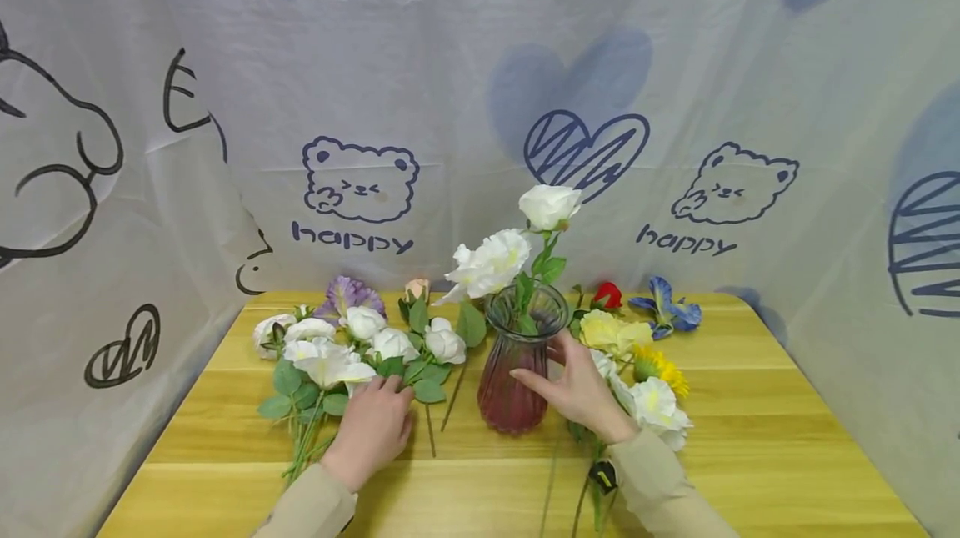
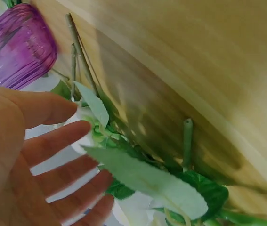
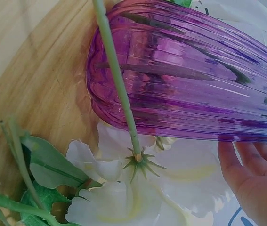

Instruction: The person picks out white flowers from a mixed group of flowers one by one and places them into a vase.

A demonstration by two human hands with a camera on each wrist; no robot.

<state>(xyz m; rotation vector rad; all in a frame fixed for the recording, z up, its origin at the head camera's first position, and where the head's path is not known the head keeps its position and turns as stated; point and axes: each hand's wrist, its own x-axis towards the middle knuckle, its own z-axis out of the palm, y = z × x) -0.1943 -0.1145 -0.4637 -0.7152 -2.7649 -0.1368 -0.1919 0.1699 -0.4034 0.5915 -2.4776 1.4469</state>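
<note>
We see a ribbed glass vase (image 1: 513, 392) standing upright at the middle of the wooden bench (image 1: 757, 455), its lower part pink and its neck clear grey. A white rose (image 1: 550, 206) and a white ruffled flower (image 1: 491, 261) stand in it, and both lean above the rim. Of the two hands, the right hand (image 1: 588, 388) holds the vase at its right side, the thumb across the front and the fingers at the flank. The left hand (image 1: 378, 421) has its fingers apart and loosely bent, just beside the white roses (image 1: 365, 323) and their leaves; we cannot tell whether the fingertips touch them. Behind these roses lie a purple flower (image 1: 350, 294) and a peach rosebud (image 1: 417, 289). To the right of the vase we find a red rose (image 1: 608, 296), a blue iris (image 1: 671, 310), a yellow flower (image 1: 611, 332), a sunflower (image 1: 666, 371) and a white bloom (image 1: 660, 409).
</note>
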